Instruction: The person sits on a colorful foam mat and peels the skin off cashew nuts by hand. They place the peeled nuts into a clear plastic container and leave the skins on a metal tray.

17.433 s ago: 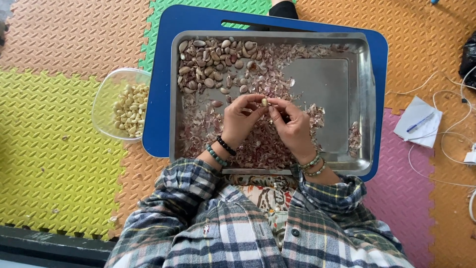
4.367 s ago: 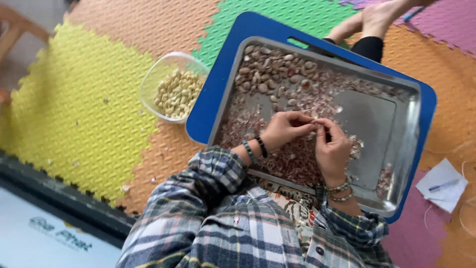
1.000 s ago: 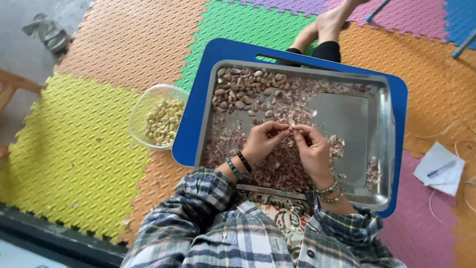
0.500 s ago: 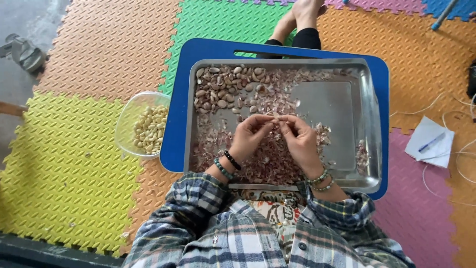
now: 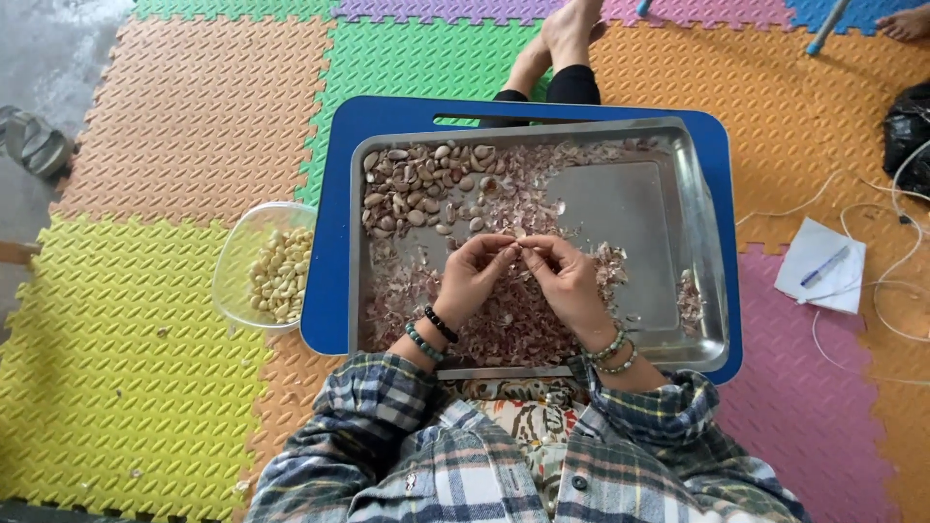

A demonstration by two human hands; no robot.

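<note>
My left hand (image 5: pixel 472 277) and my right hand (image 5: pixel 565 278) meet over the middle of a steel tray (image 5: pixel 707 242), fingertips pinched together on a small garlic clove (image 5: pixel 519 246). A heap of unpeeled cloves (image 5: pixel 418 184) fills the tray's far left corner. Papery pinkish skins (image 5: pixel 504 320) cover the tray under my hands. The tray rests on a blue lap table (image 5: pixel 334 242). Both wrists wear bead bracelets.
A clear bowl (image 5: pixel 232 281) of peeled cloves (image 5: pixel 279 274) stands on the foam mat left of the table. A paper sheet with a pen (image 5: pixel 819 266) and white cords lie at the right. Another person's leg and foot (image 5: pixel 560 48) reach in beyond the table.
My hands stay pinched together at the same spot over the tray. The view has shifted slightly; the tray, bowl and mat keep their places.
</note>
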